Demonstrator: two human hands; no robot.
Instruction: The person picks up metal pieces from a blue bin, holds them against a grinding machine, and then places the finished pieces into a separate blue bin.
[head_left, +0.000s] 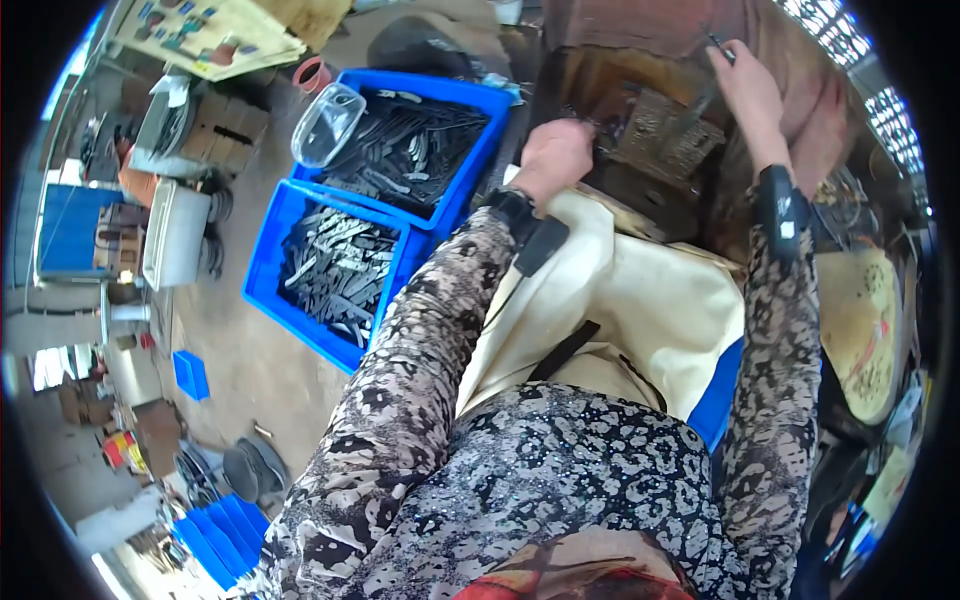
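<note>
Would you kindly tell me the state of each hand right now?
Left hand: looks curled; whether it is closed on anything cannot be told.
Right hand: closed, holding a slim dark piece.

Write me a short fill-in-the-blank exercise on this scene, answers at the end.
Two open rectangular plastic bins, holding flat grey and black strips, are coloured ____.

The bare ____ hand, higher in the picture, holds a small, slender dark object.

Those bins stand to the ____ of the bare left hand.

Missing words: blue; right; left.
</note>
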